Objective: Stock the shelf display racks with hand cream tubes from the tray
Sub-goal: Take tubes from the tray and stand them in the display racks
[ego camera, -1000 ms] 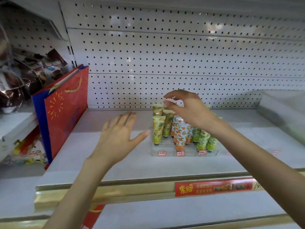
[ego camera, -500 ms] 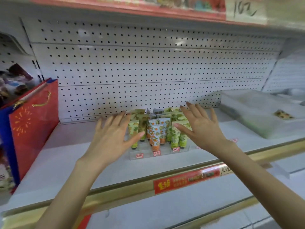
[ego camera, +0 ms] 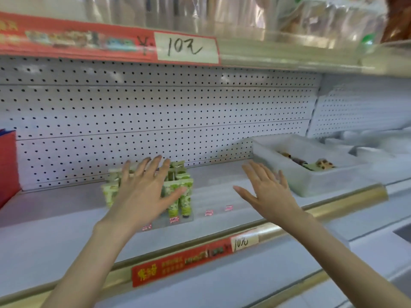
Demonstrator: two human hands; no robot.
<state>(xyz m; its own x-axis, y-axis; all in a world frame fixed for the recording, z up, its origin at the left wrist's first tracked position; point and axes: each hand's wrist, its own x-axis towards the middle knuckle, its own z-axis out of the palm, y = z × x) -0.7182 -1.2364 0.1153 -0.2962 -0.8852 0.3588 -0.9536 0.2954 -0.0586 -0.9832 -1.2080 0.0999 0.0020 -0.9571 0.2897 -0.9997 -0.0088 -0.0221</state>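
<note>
Stocking: green-printed plastic hand cream tubes (ego camera: 185,196) stand cap-down in the clear acrylic rack (ego camera: 178,222), fronts outward for display.
Left hand (ego camera: 144,194): fingers spread before the tubes, probably steadying them.
Right hand (ego camera: 266,194): spread, empty, near the white plastic tray (ego camera: 295,174), likely to fetch more.

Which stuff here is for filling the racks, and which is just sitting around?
For the job: hand cream tubes, clear rack, empty rack, tray, tubes in the tray, left hand, right hand.

Just lying about: red bag, price sign, shelf label.
</note>
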